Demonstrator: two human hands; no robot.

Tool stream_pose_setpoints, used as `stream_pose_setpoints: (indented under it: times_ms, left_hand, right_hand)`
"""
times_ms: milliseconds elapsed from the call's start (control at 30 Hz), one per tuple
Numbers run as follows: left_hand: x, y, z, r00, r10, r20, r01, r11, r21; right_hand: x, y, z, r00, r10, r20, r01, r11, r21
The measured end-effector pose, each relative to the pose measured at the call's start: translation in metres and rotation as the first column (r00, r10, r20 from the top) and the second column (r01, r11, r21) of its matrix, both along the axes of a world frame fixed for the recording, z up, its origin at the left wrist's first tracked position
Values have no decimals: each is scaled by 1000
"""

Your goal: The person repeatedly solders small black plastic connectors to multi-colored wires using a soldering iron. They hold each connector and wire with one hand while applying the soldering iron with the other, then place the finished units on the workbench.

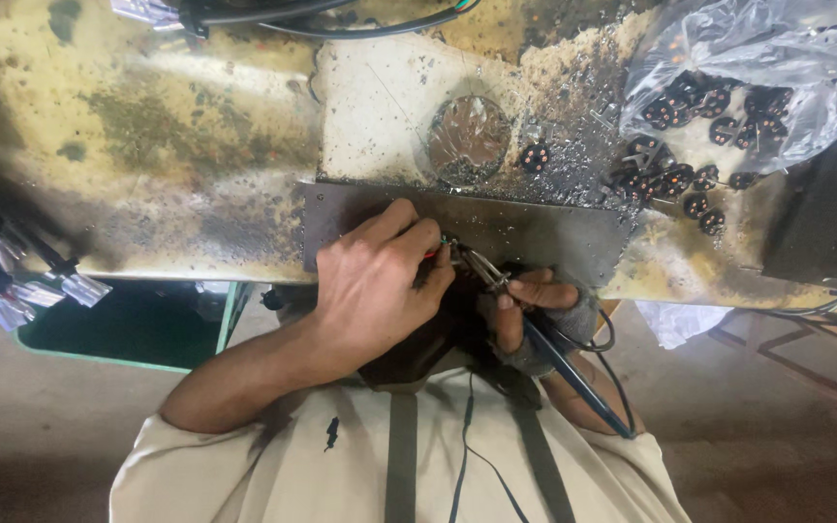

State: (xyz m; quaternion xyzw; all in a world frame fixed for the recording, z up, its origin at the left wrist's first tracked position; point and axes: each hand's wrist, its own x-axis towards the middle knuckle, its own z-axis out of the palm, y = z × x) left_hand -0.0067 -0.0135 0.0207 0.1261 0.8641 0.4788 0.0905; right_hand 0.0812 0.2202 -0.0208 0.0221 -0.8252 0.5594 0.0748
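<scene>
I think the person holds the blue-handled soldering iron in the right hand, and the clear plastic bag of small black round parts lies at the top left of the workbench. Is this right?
Not quite. The clear plastic bag of small black round parts lies at the top right of the workbench, not the top left, as the head view shows. The rest stands: the right hand holds the blue-handled soldering iron.
</scene>
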Motion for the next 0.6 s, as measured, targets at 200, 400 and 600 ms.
stream_pose_setpoints:
  times_ms: [200, 400, 600]
  left_hand:
    - [0, 1, -1, 1000, 16, 2, -16, 1000, -20]
    - [0, 0, -2, 1000, 12, -18, -12, 1000, -9]
    - [0, -1, -3, 1000, 6, -22, -6, 1000, -17]
  right_hand:
    - [-8, 7, 19, 942, 328, 64, -333, 939, 81]
    - [-8, -7, 15, 983, 147, -108, -128, 978, 164]
    - [7, 11, -2, 916, 342, -212, -280, 920, 273]
